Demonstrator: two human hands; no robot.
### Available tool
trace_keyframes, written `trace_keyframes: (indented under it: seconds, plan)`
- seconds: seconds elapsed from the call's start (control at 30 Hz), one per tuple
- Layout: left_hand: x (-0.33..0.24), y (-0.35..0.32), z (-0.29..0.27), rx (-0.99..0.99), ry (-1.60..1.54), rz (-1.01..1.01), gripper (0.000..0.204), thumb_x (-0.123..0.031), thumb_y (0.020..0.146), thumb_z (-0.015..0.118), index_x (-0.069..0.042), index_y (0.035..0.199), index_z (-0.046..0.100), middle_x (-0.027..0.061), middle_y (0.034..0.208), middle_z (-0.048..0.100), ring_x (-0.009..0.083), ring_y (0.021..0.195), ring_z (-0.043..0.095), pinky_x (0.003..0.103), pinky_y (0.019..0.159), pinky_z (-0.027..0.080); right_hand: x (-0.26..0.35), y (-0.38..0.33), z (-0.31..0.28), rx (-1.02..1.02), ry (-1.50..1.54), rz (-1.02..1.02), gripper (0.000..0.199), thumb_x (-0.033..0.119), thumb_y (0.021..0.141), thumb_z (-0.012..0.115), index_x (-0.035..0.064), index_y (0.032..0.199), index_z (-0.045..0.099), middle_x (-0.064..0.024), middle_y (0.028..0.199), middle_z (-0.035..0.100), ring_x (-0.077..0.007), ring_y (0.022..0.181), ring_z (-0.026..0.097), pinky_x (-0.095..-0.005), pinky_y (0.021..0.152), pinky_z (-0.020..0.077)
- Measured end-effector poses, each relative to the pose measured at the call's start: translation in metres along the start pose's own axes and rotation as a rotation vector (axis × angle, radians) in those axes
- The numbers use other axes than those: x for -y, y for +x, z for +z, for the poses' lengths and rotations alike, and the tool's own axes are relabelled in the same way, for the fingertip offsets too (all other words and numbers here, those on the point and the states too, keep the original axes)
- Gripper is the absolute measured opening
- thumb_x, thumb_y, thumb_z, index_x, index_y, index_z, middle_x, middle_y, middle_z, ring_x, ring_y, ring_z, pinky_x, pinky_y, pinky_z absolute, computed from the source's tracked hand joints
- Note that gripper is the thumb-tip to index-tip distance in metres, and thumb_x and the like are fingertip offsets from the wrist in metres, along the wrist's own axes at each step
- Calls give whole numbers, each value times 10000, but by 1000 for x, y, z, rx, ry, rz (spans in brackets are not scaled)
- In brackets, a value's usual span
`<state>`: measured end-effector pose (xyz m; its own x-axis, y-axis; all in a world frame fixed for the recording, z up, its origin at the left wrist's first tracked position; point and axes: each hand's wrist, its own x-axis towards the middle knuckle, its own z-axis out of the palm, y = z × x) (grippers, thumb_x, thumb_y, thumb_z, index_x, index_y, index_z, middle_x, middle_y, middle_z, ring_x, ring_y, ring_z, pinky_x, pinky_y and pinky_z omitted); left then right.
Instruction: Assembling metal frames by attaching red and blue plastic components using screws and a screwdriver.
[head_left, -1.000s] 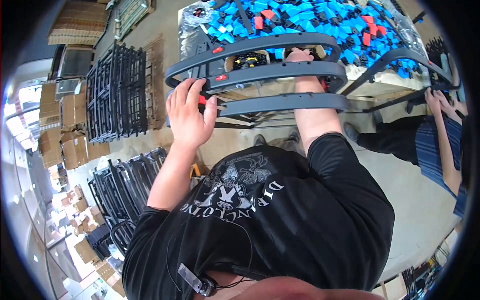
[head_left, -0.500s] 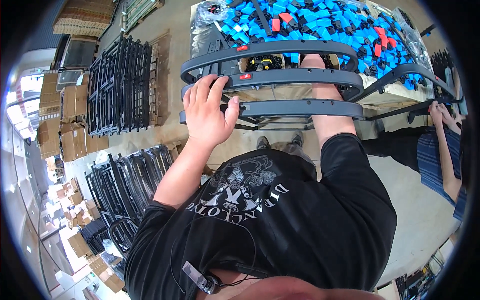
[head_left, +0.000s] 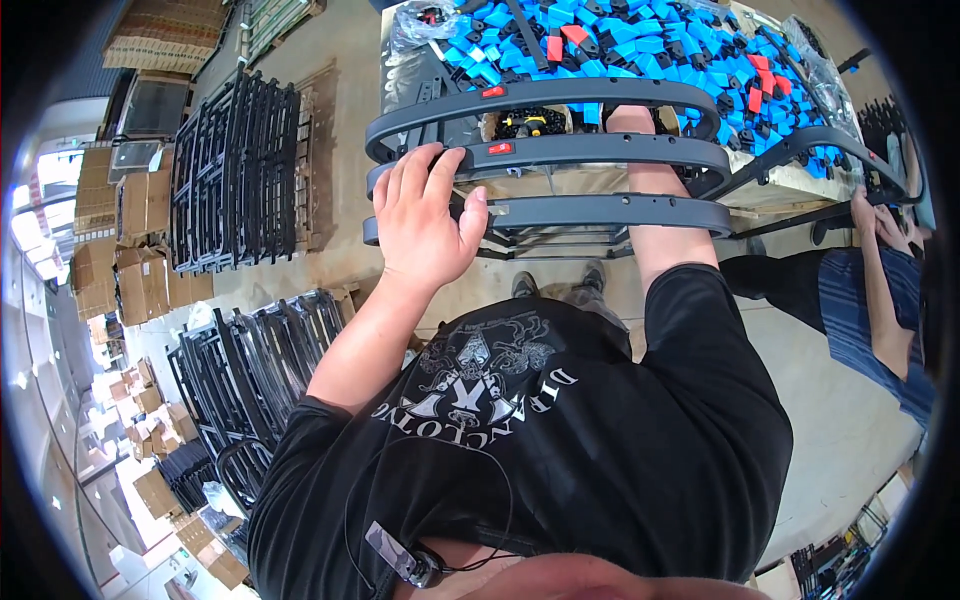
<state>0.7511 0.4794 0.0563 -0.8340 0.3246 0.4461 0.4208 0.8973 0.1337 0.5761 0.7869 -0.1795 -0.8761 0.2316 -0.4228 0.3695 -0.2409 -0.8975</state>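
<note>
Three dark grey curved metal frames stand side by side in front of me: a far frame (head_left: 560,95), a middle frame (head_left: 600,149) and a near frame (head_left: 580,211). My left hand (head_left: 425,225) lies across their left ends, fingers spread over the middle frame and thumb out by the near one. Between the bars my right hand (head_left: 632,120) reaches forward to a box of small dark parts (head_left: 662,122); its fingers are hidden. To its left, a second cardboard box (head_left: 490,128) holds dark hardware and a yellow-and-black tool (head_left: 527,126).
Blue plastic pieces (head_left: 640,45), with a few red and black ones, heap on the worktable (head_left: 398,90). At right, another person's hands (head_left: 880,220) are at another grey frame (head_left: 790,148). Black frames (head_left: 235,170) stand stacked on a pallet at left, near cardboard boxes (head_left: 145,280).
The frames and my left hand have shifted slightly right. My right hand has stayed reaching in at the box. The other person's arms have moved a little.
</note>
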Motion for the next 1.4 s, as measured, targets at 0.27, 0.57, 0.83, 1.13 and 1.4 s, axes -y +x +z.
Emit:
trace_keyframes:
  seconds: [0.27, 0.57, 0.83, 1.13, 1.4]
  plan:
    - [0, -1, -1, 0, -7, -9, 443, -320, 864, 680, -79, 1234, 648, 123, 1241, 604, 314, 1185, 573, 464, 1030, 390, -12, -2, -20, -3, 377, 30, 280, 298, 1016, 581, 28, 1038, 654, -73, 806, 629, -211, 702, 605, -387, 772, 493]
    - [0, 1, 0, -10, 2, 1, 445, -323, 860, 684, -82, 1232, 647, 117, 1232, 610, 312, 1181, 575, 463, 1028, 391, -14, -32, -7, 666, 1176, 56, 299, 318, 996, 556, 55, 903, 665, -150, 958, 658, -271, 891, 558, -407, 807, 459]
    - [4, -2, -3, -3, 10, -34, 450, -333, 853, 684, -84, 1226, 649, 116, 1249, 608, 309, 1192, 574, 455, 1036, 386, 30, -55, 53, 583, 963, 250, 174, 220, 919, 569, 54, 870, 586, -99, 813, 555, -249, 738, 482, -406, 718, 414]
    - [10, -7, -6, -13, 18, -80, 459, -327, 829, 702, -88, 1217, 645, 118, 1248, 603, 307, 1195, 570, 451, 1047, 382, -45, -46, 49, 1147, 839, 372, 314, 318, 976, 568, 26, 884, 640, -83, 745, 589, -245, 613, 479, -369, 599, 400]
    - [6, 3, -6, 13, -30, -51, 479, -297, 830, 694, -87, 1255, 628, 108, 1287, 600, 311, 1200, 567, 438, 1046, 370, -43, -51, 91, 1033, 606, 281, 305, 299, 971, 582, 14, 888, 652, -89, 759, 608, -235, 627, 507, -366, 615, 423]
